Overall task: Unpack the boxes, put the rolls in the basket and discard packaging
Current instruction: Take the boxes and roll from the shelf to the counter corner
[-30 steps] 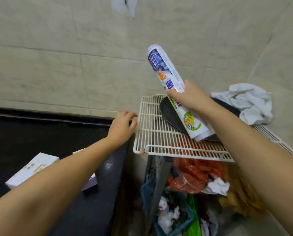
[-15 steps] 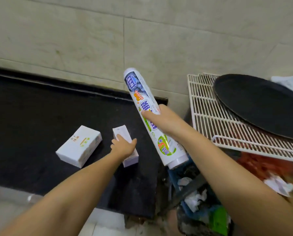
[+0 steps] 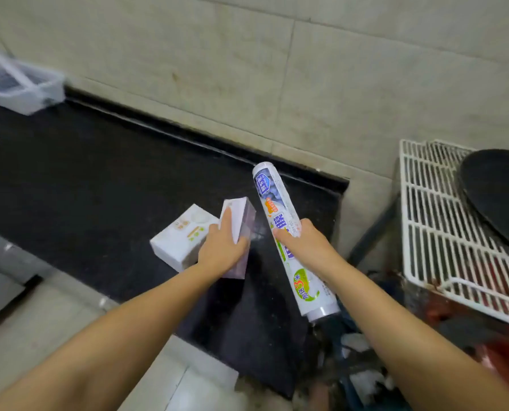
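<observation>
Two boxes on the black counter (image 3: 99, 179): my left hand (image 3: 220, 250), flat on the narrow box (image 3: 239, 221) half a second ago, is now closed round it, beside the wider box (image 3: 182, 235). Right hand (image 3: 303, 247) still wraps the roll (image 3: 288, 232) mid-length, moved from over the wire rack (image 3: 425, 209) to the counter; basket (image 3: 19, 84) sits far left, so that box gets unpacked next, I think

On the black stone bench (image 3: 78, 179), a white translucent plastic basket (image 3: 19, 84) sits at the far left edge against the tiled wall (image 3: 277, 69). Near the bench's right edge lie 2 boxes side by side: a white cardboard box (image 3: 182, 238) on the left, and a pale purple-sided cardboard box (image 3: 241, 221) touching it, under the left hand (image 3: 220, 250). The right hand (image 3: 303, 247) holds a long printed white film roll (image 3: 291, 241) above the right edge. Beyond that edge stands a white wire rack (image 3: 431, 221), carrying a round black tray (image 3: 499, 197).
</observation>
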### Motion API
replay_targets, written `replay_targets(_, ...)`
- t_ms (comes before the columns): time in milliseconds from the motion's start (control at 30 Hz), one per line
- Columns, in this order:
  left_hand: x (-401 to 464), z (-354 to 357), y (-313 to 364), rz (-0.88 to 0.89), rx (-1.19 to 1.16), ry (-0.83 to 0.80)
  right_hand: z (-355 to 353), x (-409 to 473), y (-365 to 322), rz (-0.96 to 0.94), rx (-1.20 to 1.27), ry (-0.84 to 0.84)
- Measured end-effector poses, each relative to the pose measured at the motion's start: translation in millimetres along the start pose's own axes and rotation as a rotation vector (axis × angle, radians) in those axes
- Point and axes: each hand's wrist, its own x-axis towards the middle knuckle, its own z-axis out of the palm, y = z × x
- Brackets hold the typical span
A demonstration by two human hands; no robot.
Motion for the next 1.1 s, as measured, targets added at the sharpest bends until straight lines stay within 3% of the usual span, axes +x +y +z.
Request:
replay_targets(200, -36, -113, -71, -0.109, -0.094, 0.259, 70, 21, -50, -0.142, 0.058, -0.179)
replay_targets(500, -102, -235, -221, -0.264, -0.049, 0.442, 242, 7, -168, -0.375, -0.034, -0.442)
replay_targets(800, -53, -368, -364, -0.232, 0.018, 0.378, 393, 28, -301, -0.329, -0.049, -0.403)
replay_targets(1100, 75, -426, -441, -0.207, 0.029, 0.231, 453, 110, -360, -0.254, -0.142, -0.293)
